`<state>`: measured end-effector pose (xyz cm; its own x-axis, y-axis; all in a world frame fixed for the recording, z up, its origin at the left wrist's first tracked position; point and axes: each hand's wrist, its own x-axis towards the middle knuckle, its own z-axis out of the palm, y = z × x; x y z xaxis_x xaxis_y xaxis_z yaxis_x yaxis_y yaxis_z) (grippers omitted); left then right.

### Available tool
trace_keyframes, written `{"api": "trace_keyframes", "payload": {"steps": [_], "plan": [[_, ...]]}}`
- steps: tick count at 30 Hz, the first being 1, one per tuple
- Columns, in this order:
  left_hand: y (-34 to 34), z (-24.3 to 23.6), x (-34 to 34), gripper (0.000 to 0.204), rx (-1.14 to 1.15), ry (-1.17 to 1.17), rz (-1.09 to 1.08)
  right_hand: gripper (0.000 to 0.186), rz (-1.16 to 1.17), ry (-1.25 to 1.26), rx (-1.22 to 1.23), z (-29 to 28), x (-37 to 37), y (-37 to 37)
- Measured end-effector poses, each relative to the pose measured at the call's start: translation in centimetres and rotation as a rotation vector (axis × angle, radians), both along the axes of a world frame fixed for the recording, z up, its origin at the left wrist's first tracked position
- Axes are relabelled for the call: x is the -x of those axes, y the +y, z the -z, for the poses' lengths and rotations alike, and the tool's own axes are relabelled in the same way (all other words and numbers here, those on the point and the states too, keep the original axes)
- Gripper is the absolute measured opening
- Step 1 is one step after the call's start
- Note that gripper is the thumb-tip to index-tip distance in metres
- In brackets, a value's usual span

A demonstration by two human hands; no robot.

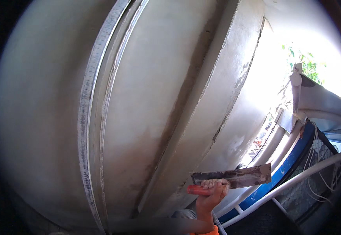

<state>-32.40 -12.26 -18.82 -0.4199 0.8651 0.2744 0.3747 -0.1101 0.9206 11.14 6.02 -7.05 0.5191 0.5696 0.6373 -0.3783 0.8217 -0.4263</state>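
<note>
A blurred grey band (155,226), too smeared to name, lies nearest along the lower edge, below and to the left of the trowel (250,177). The right hand (212,194) is clamped around the trowel's red handle (200,190), with an orange sleeve (207,232) below it; the left hand is out of view, so its state cannot be told. The trowel's long, stained blade lies crosswise before a plastered wall (155,66); whether it touches the wall cannot be told. Above and left of the trowel run a raised plaster strip (229,62) and a darker streak (186,88); farther left stands a long pale strip (85,117). Right of the trowel are a white rail (315,167), a blue panel (294,161) and, higher up, green foliage (311,66).
</note>
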Motion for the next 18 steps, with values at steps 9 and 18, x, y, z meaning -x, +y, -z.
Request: {"api": "trace_keyframes", "payload": {"steps": [9,18], "plan": [[-0.2,-1.2,-2.9,0.026,-0.046,-0.055,0.118,0.012,-0.007,-0.057,-0.028,0.0,0.2,-0.1],[-0.6,-3.9,-5.7,0.023,-0.178,-0.101,0.29,0.012,0.022,-0.092,0.005,-0.5,0.5,-0.8]]}}
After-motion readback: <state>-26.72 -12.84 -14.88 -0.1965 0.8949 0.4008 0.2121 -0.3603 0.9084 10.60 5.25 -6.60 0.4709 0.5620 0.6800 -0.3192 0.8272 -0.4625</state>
